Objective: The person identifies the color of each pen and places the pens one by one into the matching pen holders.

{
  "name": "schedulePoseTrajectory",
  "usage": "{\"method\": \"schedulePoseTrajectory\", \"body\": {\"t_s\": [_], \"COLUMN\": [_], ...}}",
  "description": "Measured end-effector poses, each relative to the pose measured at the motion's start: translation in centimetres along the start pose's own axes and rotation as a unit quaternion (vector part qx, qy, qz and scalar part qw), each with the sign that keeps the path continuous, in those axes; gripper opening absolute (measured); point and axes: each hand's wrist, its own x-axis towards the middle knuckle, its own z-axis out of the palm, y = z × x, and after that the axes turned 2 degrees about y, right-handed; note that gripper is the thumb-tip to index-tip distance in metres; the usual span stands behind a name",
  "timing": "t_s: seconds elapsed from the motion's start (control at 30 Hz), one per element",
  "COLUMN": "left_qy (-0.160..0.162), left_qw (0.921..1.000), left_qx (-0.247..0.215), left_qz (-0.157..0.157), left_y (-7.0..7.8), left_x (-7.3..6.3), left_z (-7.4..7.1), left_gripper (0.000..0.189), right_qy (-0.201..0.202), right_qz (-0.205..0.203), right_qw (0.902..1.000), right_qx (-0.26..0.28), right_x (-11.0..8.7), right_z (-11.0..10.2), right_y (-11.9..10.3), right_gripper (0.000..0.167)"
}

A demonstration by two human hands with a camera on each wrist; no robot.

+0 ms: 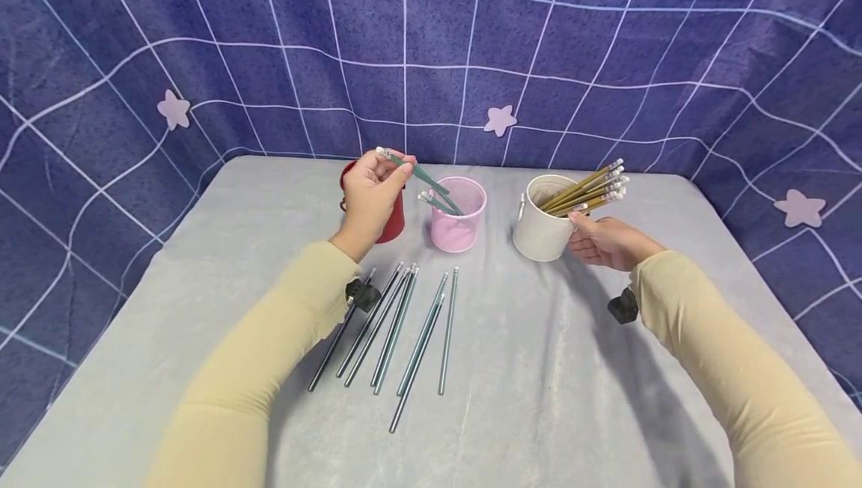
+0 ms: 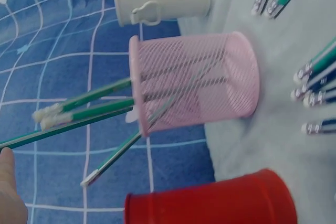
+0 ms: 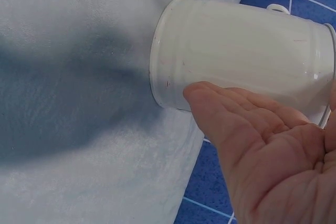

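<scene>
Pinching a slim green pencil [image 1: 426, 177] near its eraser, presumably freeing its tip, the left hand [image 1: 369, 194] slopes it beyond the fingers to a round pink mesh cup [image 1: 454, 236] near the worktop's [image 1: 518, 368] far edge. The right hand's [image 1: 611, 243] outstretched fingers touch a round white metal bucket [image 1: 541, 239], perhaps steadying it.

Long pale yellow sleeves [image 1: 236, 376] are worn — lightly creased — with small black wrist-mounted devices [image 1: 364, 295].
</scene>
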Motion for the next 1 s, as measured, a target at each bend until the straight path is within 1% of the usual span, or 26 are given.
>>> {"method": "schedulePoseTrajectory", "body": {"t_s": [0.13,0.27,0.4,0.53,0.77,0.83,1.0], "left_qy": [-0.018,-0.038,-0.048,-0.051,-0.047,-0.045,-0.039], "left_qw": [0.9995,0.9981,0.9966,0.9954,0.9927,0.9926,0.9899], "left_qx": [0.018,0.035,0.056,0.070,0.086,0.087,0.113], "left_qz": [-0.015,-0.033,-0.036,-0.042,-0.070,-0.072,-0.076], "left_y": [-1.1,-1.7,-2.2,-2.8,-3.5,-3.6,-3.6], "left_x": [-0.5,-1.1,-1.3,-1.5,-1.8,-1.9,-1.9], "left_z": [0.8,1.5,1.7,1.6,1.5,1.4,1.1], "left_gripper": [0.009,0.011,0.011,0.011,0.014,0.014,0.016], "right_qy": [0.004,0.006,0.003,0.005,0.006,0.008,0.020], "right_qz": [-0.001,-0.003,-0.007,-0.005,-0.009,-0.010,-0.008], "right_qw": [1.0000,1.0000,1.0000,1.0000,0.9999,0.9999,0.9997], "right_qx": [0.000,-0.003,-0.001,0.004,0.008,0.010,0.012], "right_x": [0.0,0.0,0.0,0.0,0.0,0.0,0.0], "right_z": [0.1,0.1,0.1,0.2,0.2,0.2,0.3], "right_y": [0.0,0.0,0.0,0.1,0.2,0.2,0.2], "right_gripper": [0.081,0.081,0.081,0.080,0.080,0.081,0.079]}}
